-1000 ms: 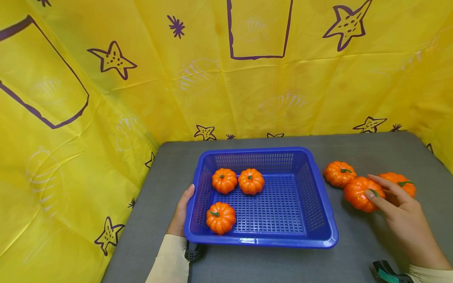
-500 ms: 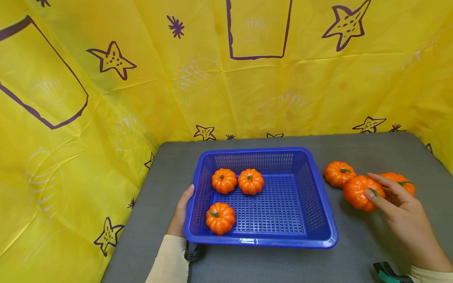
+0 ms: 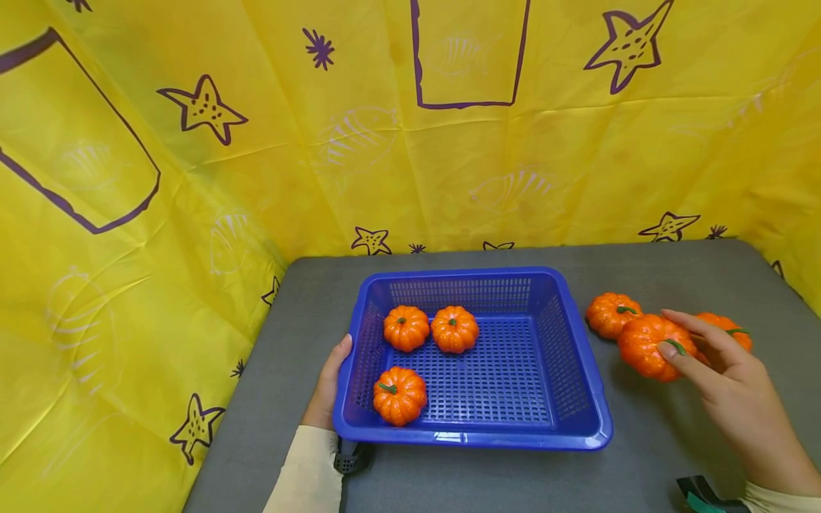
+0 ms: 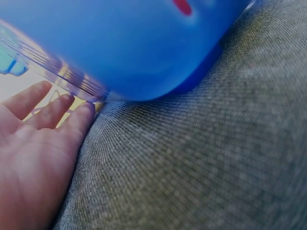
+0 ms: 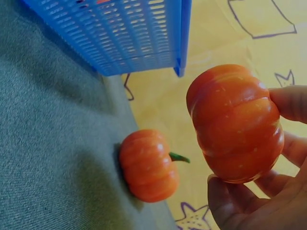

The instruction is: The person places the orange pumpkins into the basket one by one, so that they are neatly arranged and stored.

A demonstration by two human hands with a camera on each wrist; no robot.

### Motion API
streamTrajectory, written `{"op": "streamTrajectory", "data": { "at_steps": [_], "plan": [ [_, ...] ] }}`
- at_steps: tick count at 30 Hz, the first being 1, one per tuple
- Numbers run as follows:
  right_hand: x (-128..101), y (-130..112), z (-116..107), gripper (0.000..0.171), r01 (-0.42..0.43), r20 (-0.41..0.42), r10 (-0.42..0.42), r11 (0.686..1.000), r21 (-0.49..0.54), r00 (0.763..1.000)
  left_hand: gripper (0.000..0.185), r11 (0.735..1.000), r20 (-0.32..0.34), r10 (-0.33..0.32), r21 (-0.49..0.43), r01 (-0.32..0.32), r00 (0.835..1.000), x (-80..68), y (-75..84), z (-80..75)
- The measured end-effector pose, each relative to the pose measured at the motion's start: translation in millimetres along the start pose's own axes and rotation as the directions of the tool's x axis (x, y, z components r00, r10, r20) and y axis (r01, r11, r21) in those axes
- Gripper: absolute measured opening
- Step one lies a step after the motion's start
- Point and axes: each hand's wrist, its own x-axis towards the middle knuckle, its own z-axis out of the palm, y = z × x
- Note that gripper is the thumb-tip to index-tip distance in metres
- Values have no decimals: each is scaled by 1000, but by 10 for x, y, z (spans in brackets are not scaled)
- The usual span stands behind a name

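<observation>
My right hand [image 3: 737,377] holds a small orange toy pumpkin [image 3: 651,348] between thumb and fingers, the thumb beside its green stem. In the right wrist view this pumpkin [image 5: 235,124] hangs clear of the table. My left hand [image 3: 330,381] rests against the left side of a blue plastic basket [image 3: 474,436]. The left wrist view shows its fingers [image 4: 79,120] fairly straight, tips at the basket wall [image 4: 129,57]. Inside the basket sit three pumpkins: one at back left [image 3: 407,328], another beside it [image 3: 455,329], and a front-left pumpkin [image 3: 400,396].
Right of the basket, one pumpkin [image 3: 613,315] lies on the grey table [image 3: 487,481]. Another pumpkin [image 3: 731,329] is partly hidden behind my right hand. A yellow patterned cloth [image 3: 436,171] hangs behind the table and along its sides.
My right hand has raised the held pumpkin slightly and shifted it a little to the left. The left hand, the basket and the other pumpkins have stayed in place.
</observation>
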Motion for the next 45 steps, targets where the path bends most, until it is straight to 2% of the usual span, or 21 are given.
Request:
{"op": "streamTrajectory", "data": {
  "at_steps": [10, 19, 26, 33, 37, 42, 45],
  "plan": [
    [19, -105, 45, 54, 36, 27, -38, 997, 65, 999, 77, 1000, 3, -10, -9, 10, 1000, -12, 8, 3],
    [50, -179, 134, 55, 102, 42, -105, 992, 73, 994, 77, 1000, 12, -8, -10, 8, 1000, -19, 16, 1],
    [47, -273, 226, 53, 127, 53, -136, 982, 139, 989, 77, 1000, 5, -10, -5, 10, 1000, -11, 11, -10],
    [41, -374, 321, 52, 166, 70, -170, 984, 57, 983, 76, 1000, 5, -11, -15, 11, 1000, 0, 6, -8],
    [32, -400, 361, 54, 178, 88, -188, 977, 115, 978, 76, 1000, 9, -14, -17, 14, 1000, -1, 6, -9],
    [34, -438, 428, 54, 189, 131, -230, 945, 266, 964, 75, 1000, 1, -14, -9, 14, 1000, -9, 6, -17],
    [32, -465, 466, 53, 193, 153, -244, 938, 287, 957, 75, 1000, -1, -8, -3, 8, 1000, -9, 3, -23]
  ]
}}
